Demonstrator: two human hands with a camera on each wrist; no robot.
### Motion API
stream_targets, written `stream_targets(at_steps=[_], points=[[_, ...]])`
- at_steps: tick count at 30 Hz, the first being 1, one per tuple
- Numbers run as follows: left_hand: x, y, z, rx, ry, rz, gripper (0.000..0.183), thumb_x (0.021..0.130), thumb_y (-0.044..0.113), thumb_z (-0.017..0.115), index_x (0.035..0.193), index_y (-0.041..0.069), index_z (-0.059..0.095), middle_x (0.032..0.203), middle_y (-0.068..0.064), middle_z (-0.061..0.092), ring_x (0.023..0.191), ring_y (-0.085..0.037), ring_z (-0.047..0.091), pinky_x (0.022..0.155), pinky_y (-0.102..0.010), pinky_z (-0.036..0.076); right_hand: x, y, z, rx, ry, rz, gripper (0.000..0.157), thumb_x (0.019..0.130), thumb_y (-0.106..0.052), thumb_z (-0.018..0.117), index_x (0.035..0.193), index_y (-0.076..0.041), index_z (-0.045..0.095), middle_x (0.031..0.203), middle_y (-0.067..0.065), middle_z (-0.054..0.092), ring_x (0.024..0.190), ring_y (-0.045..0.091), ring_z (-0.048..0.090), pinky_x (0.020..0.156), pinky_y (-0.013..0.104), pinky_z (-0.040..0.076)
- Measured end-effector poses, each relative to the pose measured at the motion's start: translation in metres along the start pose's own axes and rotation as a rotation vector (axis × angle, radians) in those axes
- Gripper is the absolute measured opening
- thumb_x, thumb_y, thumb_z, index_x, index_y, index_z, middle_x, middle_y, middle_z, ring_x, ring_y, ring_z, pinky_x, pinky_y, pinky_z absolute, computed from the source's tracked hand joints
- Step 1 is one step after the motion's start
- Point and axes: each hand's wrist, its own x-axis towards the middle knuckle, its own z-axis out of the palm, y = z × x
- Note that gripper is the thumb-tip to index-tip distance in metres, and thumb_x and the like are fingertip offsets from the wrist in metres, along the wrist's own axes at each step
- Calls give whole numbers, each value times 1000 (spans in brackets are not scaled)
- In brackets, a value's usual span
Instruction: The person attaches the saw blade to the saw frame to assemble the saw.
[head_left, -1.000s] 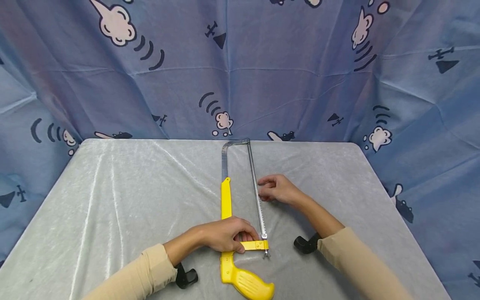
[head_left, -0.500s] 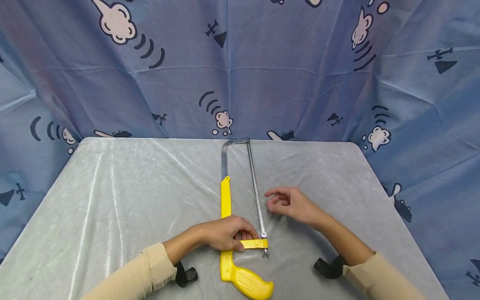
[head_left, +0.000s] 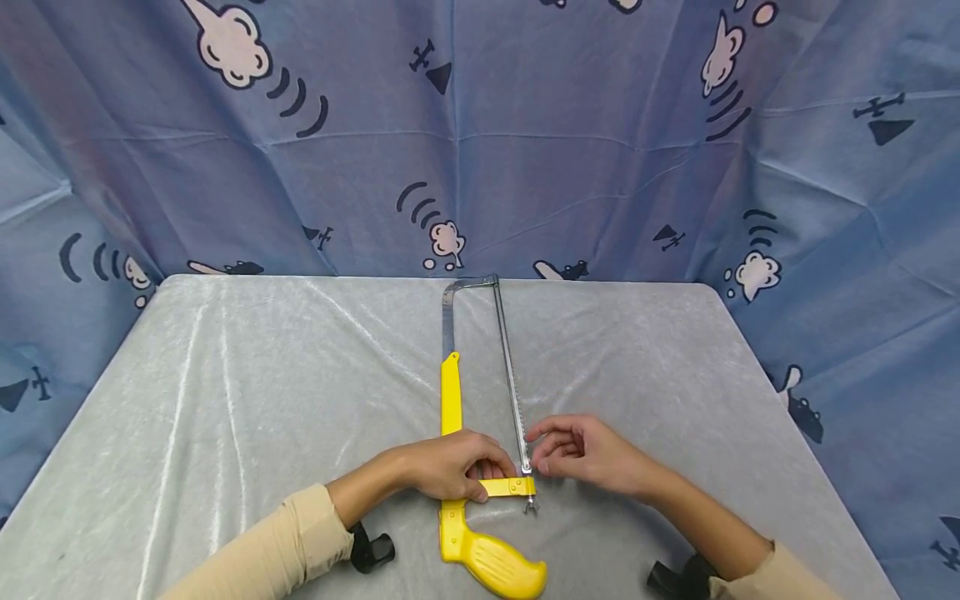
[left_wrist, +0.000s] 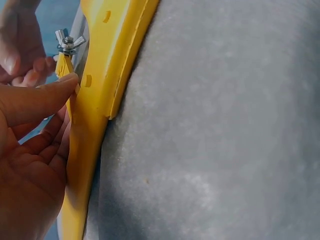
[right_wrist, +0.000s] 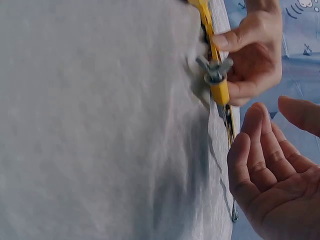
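Observation:
A hacksaw with a yellow handle (head_left: 501,567) and a steel frame lies on the table, its blade (head_left: 510,375) to the right. My left hand (head_left: 453,465) grips the yellow crosspiece between handle and blade, thumb on its near side, as the left wrist view also shows. Below the crosspiece end sits a wing nut (head_left: 531,505), seen closer in the right wrist view as a silver wing nut (right_wrist: 215,70). My right hand (head_left: 592,454) hovers just right of the blade's near end, fingers loosely bent and holding nothing.
A grey velvety cloth (head_left: 300,400) covers the table and shows a few creases. Behind the table's far edge hangs a blue patterned curtain (head_left: 540,200). Black wrist mounts (head_left: 371,550) hang beneath both forearms.
My right hand has come from beside the middle of the blade toward me, down to its near end. The left hand and the hacksaw have stayed put.

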Motion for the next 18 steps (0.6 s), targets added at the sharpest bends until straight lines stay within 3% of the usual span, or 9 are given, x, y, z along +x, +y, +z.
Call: stream_targets(at_steps=[3, 11, 18], points=[[0, 0, 0, 13, -1, 13, 34, 84, -7, 72, 113, 10, 70, 94, 10, 61, 84, 0, 55, 75, -17, 51, -3, 1, 4, 26, -43, -24, 37, 93, -4, 67, 122, 15, 55, 100, 27, 69, 89, 26, 70, 77, 24, 56], [1, -1, 0, 14, -4, 16, 34, 84, -7, 72, 113, 10, 70, 93, 10, 61, 84, 0, 55, 75, -18, 51, -10, 8, 12, 107, -113, -56, 35, 92, 0, 65, 120, 18, 54, 99, 31, 67, 86, 10, 68, 76, 21, 55], [1, -2, 1, 22, 0, 13, 33, 84, -6, 73, 112, 11, 70, 93, 11, 60, 84, 1, 55, 75, -17, 51, -14, 10, 16, 139, -139, -40, 34, 94, -1, 64, 121, 17, 54, 100, 33, 67, 88, 13, 68, 75, 21, 54]])
